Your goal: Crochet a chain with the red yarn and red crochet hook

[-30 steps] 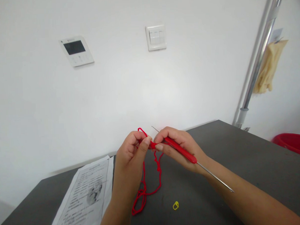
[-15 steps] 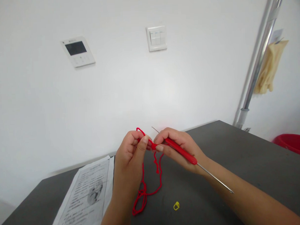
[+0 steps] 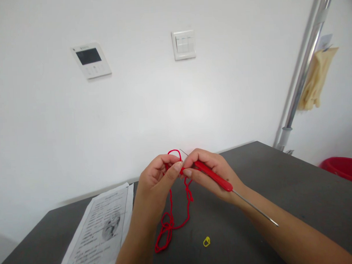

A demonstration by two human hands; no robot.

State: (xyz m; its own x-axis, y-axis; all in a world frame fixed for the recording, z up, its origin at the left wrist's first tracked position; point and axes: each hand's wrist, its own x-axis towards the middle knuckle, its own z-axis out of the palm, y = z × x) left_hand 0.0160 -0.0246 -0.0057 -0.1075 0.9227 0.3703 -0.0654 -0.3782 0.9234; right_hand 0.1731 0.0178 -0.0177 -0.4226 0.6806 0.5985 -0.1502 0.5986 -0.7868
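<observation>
My left hand (image 3: 155,182) is closed, its thumb and index finger pinching red yarn (image 3: 181,226). A loop of that yarn arches above the left fingertips, and strands hang below to a loose tangle on the table. In my right hand (image 3: 220,169) lies a crochet hook (image 3: 214,177) with a red handle and a thin metal shaft at each end. Its upper tip points up and left, clear of the yarn. The right thumb and index finger also pinch the yarn beside the left fingertips, which hide most of the small worked piece.
A yellow stitch marker (image 3: 206,242) lies on the dark table (image 3: 282,190). Printed sheets (image 3: 95,231) rest left of my left forearm. Behind the table stands a white wall (image 3: 140,102). A red basin (image 3: 343,168) is at the far right, near a metal pole (image 3: 304,77).
My left hand has moved slightly right, closer to the right fingertips. The yarn loop above it has shifted right and rounded out. The hanging short end has swung right. The hook has barely moved.
</observation>
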